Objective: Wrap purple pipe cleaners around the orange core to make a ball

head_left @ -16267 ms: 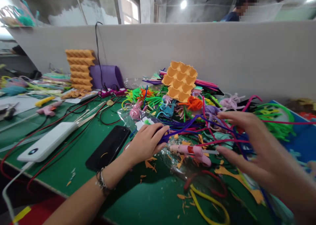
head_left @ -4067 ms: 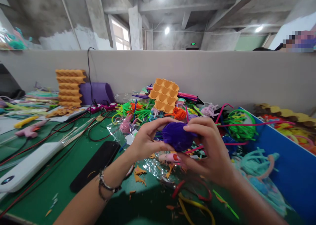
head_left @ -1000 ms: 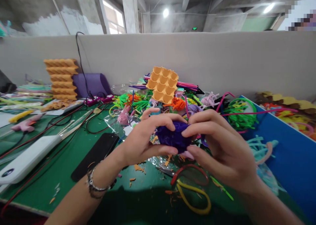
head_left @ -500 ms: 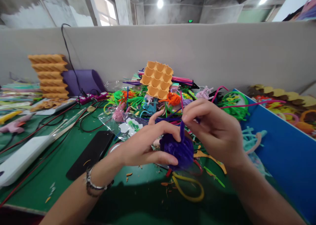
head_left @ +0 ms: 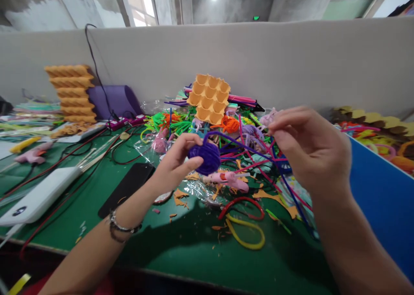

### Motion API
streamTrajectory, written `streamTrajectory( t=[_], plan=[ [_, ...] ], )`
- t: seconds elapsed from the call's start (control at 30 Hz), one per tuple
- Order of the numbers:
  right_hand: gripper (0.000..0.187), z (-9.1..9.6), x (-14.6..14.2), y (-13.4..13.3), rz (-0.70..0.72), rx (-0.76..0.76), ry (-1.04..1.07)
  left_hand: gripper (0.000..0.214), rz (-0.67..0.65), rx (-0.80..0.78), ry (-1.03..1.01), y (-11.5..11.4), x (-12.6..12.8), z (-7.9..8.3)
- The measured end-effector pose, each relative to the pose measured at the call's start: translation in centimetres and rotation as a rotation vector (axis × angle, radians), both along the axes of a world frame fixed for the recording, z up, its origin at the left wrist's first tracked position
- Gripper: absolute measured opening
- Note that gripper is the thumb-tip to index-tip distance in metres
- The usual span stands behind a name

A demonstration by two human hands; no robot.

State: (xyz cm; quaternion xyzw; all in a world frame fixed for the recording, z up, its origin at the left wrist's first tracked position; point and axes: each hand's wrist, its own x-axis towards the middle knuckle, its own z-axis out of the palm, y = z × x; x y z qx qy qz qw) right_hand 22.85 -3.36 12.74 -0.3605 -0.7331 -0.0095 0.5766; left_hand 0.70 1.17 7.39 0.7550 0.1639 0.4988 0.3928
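My left hand (head_left: 176,159) is closed around the side of a ball wound from purple pipe cleaner (head_left: 208,159), thumb in front and fingers behind. A loose purple strand (head_left: 237,140) arches off the ball's top and runs right, below my right hand (head_left: 308,152). That hand is raised, thumb and forefinger pinched together on a dark purple pipe cleaner (head_left: 293,193) that hangs down from the fingertips. Whether both strands are one piece is unclear. Beneath the ball lies a pink glue gun (head_left: 228,179).
An orange egg-carton sheet (head_left: 210,97) leans on a heap of coloured pipe cleaners. A black phone (head_left: 127,187), cables and a white power bank-like box (head_left: 42,193) lie left. Red (head_left: 244,200) and yellow loops (head_left: 249,243) lie in front. A blue panel (head_left: 371,200) stands right.
My right hand has moved right and up, away from the ball. The left hand has shifted left and up with the ball, and the strand now stretches sideways instead of standing upright.
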Motion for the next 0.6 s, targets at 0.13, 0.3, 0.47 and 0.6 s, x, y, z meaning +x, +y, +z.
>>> streamTrajectory(
  t=[0.13, 0.3, 0.47, 0.6],
  plan=[
    [0.01, -1.5, 1.3, -1.5, 0.011, -0.329, -0.391, 0.027, 0.203, 0.015, -0.06, 0.7, -1.7, -1.7],
    [0.021, -6.7, 1.8, -1.4, -0.095, -0.641, -0.58, 0.032, 0.388, 0.095, 0.005, 1.9, -2.2, -4.6],
    [0.016, -11.1, 1.0, 0.5, -0.071, -0.635, -0.544, 0.034, 0.434, 0.08, 0.051, 2.4, -2.1, -6.6],
    [0.013, -12.4, 0.4, 1.1, -0.04, -0.653, -0.513, 0.03, 0.476, 0.053, 0.134, 2.2, -2.4, -7.7]
  ],
)
